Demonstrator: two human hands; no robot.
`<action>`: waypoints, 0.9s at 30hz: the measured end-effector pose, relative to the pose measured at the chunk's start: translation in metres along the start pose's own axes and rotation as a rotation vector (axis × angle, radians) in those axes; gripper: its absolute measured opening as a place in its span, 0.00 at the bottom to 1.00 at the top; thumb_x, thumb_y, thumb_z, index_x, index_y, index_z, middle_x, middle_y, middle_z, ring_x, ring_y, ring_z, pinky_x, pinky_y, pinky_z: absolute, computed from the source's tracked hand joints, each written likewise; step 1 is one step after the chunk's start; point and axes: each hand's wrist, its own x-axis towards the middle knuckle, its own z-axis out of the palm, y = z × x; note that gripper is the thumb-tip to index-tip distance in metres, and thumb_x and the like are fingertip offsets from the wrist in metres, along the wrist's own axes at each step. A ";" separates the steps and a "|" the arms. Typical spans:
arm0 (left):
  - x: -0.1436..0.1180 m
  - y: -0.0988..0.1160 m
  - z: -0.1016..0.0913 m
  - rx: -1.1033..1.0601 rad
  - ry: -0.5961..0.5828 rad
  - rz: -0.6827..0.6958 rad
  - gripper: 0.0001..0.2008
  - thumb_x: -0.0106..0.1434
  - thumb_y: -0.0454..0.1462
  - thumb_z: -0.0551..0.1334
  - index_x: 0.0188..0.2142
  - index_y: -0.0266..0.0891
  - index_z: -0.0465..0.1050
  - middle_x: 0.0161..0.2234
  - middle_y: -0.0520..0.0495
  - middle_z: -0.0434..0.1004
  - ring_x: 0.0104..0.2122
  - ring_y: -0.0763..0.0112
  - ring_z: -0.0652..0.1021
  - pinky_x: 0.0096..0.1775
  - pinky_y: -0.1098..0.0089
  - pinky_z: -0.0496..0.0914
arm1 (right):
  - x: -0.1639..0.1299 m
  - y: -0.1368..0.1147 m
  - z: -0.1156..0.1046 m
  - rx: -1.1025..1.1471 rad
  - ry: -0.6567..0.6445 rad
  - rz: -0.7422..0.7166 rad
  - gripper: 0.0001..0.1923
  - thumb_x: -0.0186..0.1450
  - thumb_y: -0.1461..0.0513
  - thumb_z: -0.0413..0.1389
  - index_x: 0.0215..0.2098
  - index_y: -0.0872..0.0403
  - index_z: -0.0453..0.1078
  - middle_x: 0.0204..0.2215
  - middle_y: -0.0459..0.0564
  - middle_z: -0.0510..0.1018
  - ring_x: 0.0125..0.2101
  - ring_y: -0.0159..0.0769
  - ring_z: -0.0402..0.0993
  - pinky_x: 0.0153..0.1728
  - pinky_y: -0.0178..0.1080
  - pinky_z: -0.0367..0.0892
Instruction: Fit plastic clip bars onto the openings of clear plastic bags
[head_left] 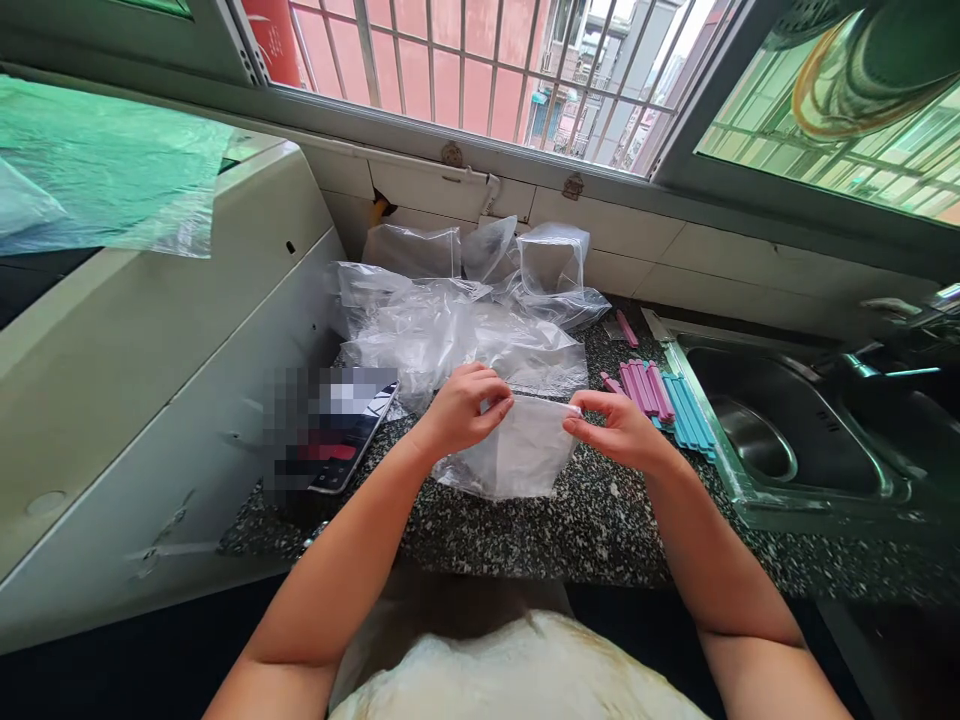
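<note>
While both hands pinch shut on the clear bag's (pixel 517 452) top edge, left hand (pixel 463 408) and right hand (pixel 611 425) hold it above bare surface (pixel 600 530); clips (pixel 664 400) lie just beyond the right grip.

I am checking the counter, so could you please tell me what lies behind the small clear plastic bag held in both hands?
A heap of crumpled clear plastic bags lies behind the small clear plastic bag; whatever the heap covers is hidden.

We can read no text, label, brand or number anywhere in this view. The phone (pixel 352 440) lying on the bench (pixel 600 520) has its screen partly blurred out, so nothing there is legible to us. The clear plastic bag (pixel 514 455) between our hands carries no print that we can make out.
</note>
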 end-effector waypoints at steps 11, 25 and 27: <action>0.001 0.000 -0.009 -0.246 0.052 -0.183 0.09 0.59 0.37 0.56 0.24 0.38 0.69 0.24 0.50 0.71 0.27 0.74 0.70 0.32 0.70 0.65 | 0.006 0.029 0.016 0.423 -0.035 0.035 0.23 0.51 0.46 0.61 0.36 0.54 0.70 0.33 0.50 0.74 0.36 0.36 0.69 0.39 0.39 0.65; 0.002 -0.003 -0.011 -0.342 0.107 -0.345 0.10 0.56 0.41 0.58 0.25 0.38 0.71 0.23 0.49 0.73 0.25 0.73 0.71 0.28 0.72 0.65 | 0.007 0.031 0.022 0.328 -0.025 0.082 0.17 0.56 0.50 0.58 0.24 0.56 0.67 0.23 0.45 0.69 0.27 0.29 0.63 0.31 0.35 0.62; 0.002 -0.003 -0.014 -0.375 0.075 -0.380 0.10 0.56 0.43 0.59 0.26 0.39 0.72 0.24 0.49 0.74 0.25 0.73 0.72 0.28 0.72 0.66 | 0.006 0.031 0.017 0.330 -0.009 0.087 0.17 0.55 0.49 0.59 0.24 0.56 0.68 0.23 0.45 0.70 0.27 0.29 0.64 0.31 0.35 0.62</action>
